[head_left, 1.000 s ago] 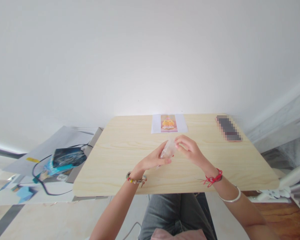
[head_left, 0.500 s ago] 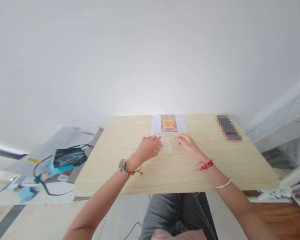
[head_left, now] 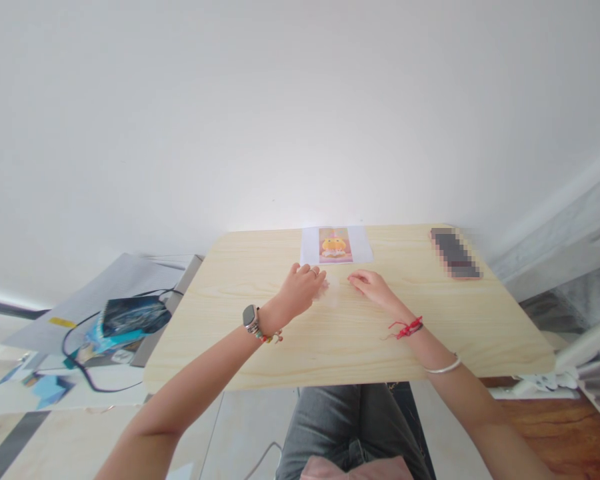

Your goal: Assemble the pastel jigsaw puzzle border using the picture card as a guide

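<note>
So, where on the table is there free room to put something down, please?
Bare table shows between the right hand and the pixelated object, and at the middle of the front edge. It is crowded around the left hand, translucent plastic and printed sheet.

1. At the tabletop's [head_left: 250, 267] far right: a dark, pixelated oblong [head_left: 455, 253] with pinkish edging.
2. Left of the tabletop: a dark-and-blue packet [head_left: 135, 315], a black strap [head_left: 87, 380] looping beside it.
3. Farther left: a yellow strip [head_left: 63, 322] on a pale sheet [head_left: 115, 283].
4. Behind: a white wall [head_left: 300, 100].
</note>
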Demonstrator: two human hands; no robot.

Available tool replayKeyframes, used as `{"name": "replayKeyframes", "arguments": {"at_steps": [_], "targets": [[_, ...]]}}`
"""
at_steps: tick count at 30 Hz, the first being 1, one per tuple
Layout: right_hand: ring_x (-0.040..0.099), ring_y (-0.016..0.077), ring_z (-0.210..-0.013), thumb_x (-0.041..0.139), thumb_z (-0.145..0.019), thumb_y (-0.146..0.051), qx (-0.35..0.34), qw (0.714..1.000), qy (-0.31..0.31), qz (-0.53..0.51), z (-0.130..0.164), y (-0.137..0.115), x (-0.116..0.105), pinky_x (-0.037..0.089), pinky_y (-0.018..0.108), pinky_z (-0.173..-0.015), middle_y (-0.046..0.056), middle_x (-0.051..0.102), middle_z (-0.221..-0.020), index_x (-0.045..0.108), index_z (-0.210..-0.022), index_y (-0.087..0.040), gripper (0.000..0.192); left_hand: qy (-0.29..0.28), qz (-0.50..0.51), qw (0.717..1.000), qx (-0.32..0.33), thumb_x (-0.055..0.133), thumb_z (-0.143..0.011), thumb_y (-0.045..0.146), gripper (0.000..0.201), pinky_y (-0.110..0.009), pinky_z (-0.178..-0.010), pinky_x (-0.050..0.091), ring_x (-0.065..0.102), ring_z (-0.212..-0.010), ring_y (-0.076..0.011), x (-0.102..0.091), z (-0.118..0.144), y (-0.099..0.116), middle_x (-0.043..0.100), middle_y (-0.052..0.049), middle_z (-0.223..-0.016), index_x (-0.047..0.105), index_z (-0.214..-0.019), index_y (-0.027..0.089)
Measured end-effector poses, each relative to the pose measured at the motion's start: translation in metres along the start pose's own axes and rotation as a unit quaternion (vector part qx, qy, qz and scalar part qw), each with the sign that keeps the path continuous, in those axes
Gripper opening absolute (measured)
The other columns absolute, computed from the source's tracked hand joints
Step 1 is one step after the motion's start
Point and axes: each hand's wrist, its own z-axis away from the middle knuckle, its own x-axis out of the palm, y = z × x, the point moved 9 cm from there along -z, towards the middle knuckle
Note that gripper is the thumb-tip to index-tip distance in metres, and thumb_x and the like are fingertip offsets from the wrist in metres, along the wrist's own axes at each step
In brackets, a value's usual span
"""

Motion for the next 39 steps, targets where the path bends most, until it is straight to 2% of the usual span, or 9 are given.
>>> {"name": "replayKeyframes", "arguments": {"at_steps": [4,6,12,19,23,31,39], "targets": [[0.047,0.0086,-0.052,0.056,-0.071,-0.028,0.036,0.993,-0.057,-0.100,0.003,-0.001,0.020,0.035,0.021,-0.047,0.000,0.060,-0.072,0.057,-0.098,-0.016,0.030,0.009,0.009,1.000,-0.002,0.051,-0.069,0.005,0.044,-0.041,-0.083,0.032,0.050,-0.098,-0.0265,0.000,-0.003,0.002,0.056,-0.012,-0.103,0.045,-0.111,0.015],[0.045,0.0075,-0.051,0.058,-0.068,-0.023,0.040,0.987,-0.074,-0.135,0.004,-0.004,0.025,0.035,0.020,-0.047,-0.003,0.057,-0.068,0.052,-0.103,-0.018,0.036,0.023,0.009,1.000,-0.004,0.049,-0.071,0.004,0.044,-0.041,-0.084,0.031,0.049,-0.098,-0.0261,0.000,-0.002,0.001,0.056,-0.012,-0.103,0.044,-0.113,0.016],[0.035,0.0062,-0.044,0.054,-0.070,-0.021,0.028,0.980,-0.105,-0.168,0.005,-0.010,0.025,0.026,0.019,-0.042,-0.010,0.042,-0.055,0.043,-0.097,-0.021,0.030,0.035,-0.022,0.999,0.017,0.040,-0.069,-0.005,0.057,-0.039,-0.087,0.031,0.048,-0.101,-0.0233,0.005,0.005,-0.003,0.054,-0.010,-0.109,0.040,-0.121,0.018],[0.043,0.0089,-0.048,0.059,-0.068,-0.031,0.005,0.995,-0.041,-0.092,0.002,-0.008,0.020,0.029,0.021,-0.045,-0.005,0.054,-0.062,0.046,-0.085,-0.020,0.024,0.016,-0.037,0.999,0.012,0.044,-0.066,-0.004,0.061,-0.046,-0.089,0.030,0.047,-0.101,-0.0259,0.005,0.008,-0.008,0.053,-0.012,-0.113,0.038,-0.124,0.015],[0.045,0.0107,-0.050,0.057,-0.070,-0.036,-0.015,0.999,0.003,-0.047,-0.001,-0.007,0.008,0.031,0.023,-0.046,-0.005,0.051,-0.058,0.052,-0.083,-0.019,0.022,0.021,-0.057,0.998,-0.003,0.044,-0.065,-0.005,0.063,-0.051,-0.089,0.028,0.045,-0.101,-0.0278,-0.005,0.009,-0.013,0.053,-0.012,-0.113,0.038,-0.124,0.017],[0.044,0.0107,-0.049,0.053,-0.072,-0.035,-0.020,0.999,0.025,-0.025,-0.002,-0.004,-0.003,0.032,0.023,-0.048,-0.005,0.049,-0.053,0.056,-0.079,-0.018,0.018,0.033,-0.074,0.997,0.018,0.044,-0.068,-0.002,0.056,-0.038,-0.073,0.036,0.047,-0.096,-0.0261,-0.019,0.003,-0.007,0.055,-0.012,-0.110,0.041,-0.121,0.013],[0.046,0.0115,-0.050,0.054,-0.072,-0.035,-0.021,0.999,0.029,-0.020,0.000,-0.004,-0.005,0.032,0.023,-0.049,-0.005,0.049,-0.053,0.057,-0.081,-0.019,0.019,0.055,-0.070,0.996,0.006,0.045,-0.068,-0.003,0.046,-0.035,-0.069,0.034,0.048,-0.092,-0.0245,-0.032,0.000,-0.008,0.056,-0.010,-0.102,0.048,-0.111,0.014]]}}
